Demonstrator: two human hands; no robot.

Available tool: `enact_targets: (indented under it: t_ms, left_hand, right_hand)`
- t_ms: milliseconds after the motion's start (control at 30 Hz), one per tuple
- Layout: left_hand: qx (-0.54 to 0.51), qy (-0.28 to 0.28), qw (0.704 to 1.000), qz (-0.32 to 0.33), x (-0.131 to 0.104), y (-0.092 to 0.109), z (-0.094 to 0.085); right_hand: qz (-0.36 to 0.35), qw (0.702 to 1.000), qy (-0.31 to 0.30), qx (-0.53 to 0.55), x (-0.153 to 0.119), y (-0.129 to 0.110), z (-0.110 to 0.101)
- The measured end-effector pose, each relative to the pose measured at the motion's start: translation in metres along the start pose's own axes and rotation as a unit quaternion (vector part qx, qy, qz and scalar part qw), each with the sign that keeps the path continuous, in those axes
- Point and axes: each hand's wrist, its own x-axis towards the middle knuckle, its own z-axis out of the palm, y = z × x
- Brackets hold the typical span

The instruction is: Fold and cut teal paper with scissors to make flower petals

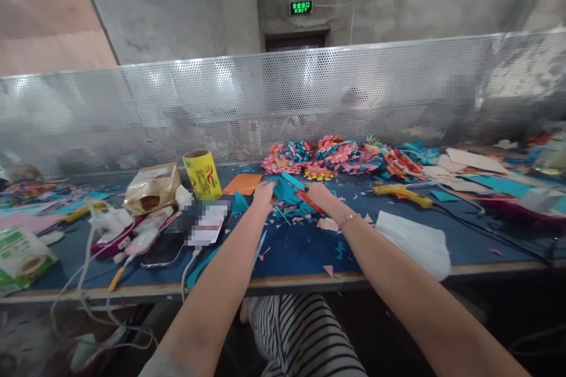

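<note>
In the middle of the table, my left hand (pixel 264 195) is closed on a piece of blue paper (pixel 285 189). My right hand (pixel 320 193) grips red-handled scissors (pixel 311 201), whose blades are hard to make out against the paper. Both hands are held close together over a scatter of blue and pale paper scraps (pixel 299 211). An orange sheet (pixel 243 184) lies just left of my left hand. Behind my hands, pink, blue and orange paper flowers (pixel 289 156) are heaped together.
A yellow can (pixel 202 175), a paper bag (pixel 151 188) and phones (pixel 207 222) with cables stand or lie on the left. To the right are a yellow glue gun (pixel 404 195), a white sheet (pixel 413 241) and stacked paper. A perforated metal screen (pixel 247 106) runs behind the table.
</note>
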Motion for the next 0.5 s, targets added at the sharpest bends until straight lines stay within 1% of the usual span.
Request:
enact_targets:
  t_ms: [67,133,200,267,300,367,433,500]
  left_hand:
    - [0.017,0.009,0.999,-0.027,0.001,-0.002,0.001]
    - [0.013,0.001,0.998,-0.059,0.001,-0.002,0.003]
    - [-0.011,-0.015,0.996,-0.09,0.0,-0.002,0.005]
    - [-0.028,-0.041,0.993,-0.103,0.0,-0.003,0.005]
    - [-0.027,-0.055,0.993,-0.098,0.001,-0.004,0.005]
    - [-0.011,-0.071,0.995,-0.063,0.003,-0.008,0.004]
    - [0.009,-0.06,0.998,-0.02,0.007,-0.013,0.002]
    - [0.027,-0.042,0.999,0.005,0.012,-0.017,0.001]
  right_hand:
    - [-0.007,1.0,0.016,-0.016,-0.001,0.005,0.003]
    - [-0.002,0.999,0.043,-0.02,-0.003,0.008,0.007]
    - [0.007,0.997,0.069,-0.019,-0.006,0.008,0.01]
    - [0.006,0.996,0.086,-0.021,-0.009,0.006,0.012]
    - [0.001,0.995,0.092,-0.025,-0.01,0.004,0.012]
    - [-0.007,0.995,0.097,-0.037,-0.013,0.001,0.012]
    - [-0.018,0.994,0.098,-0.05,-0.016,-0.002,0.012]
    - [-0.034,0.993,0.099,-0.059,-0.017,-0.003,0.012]
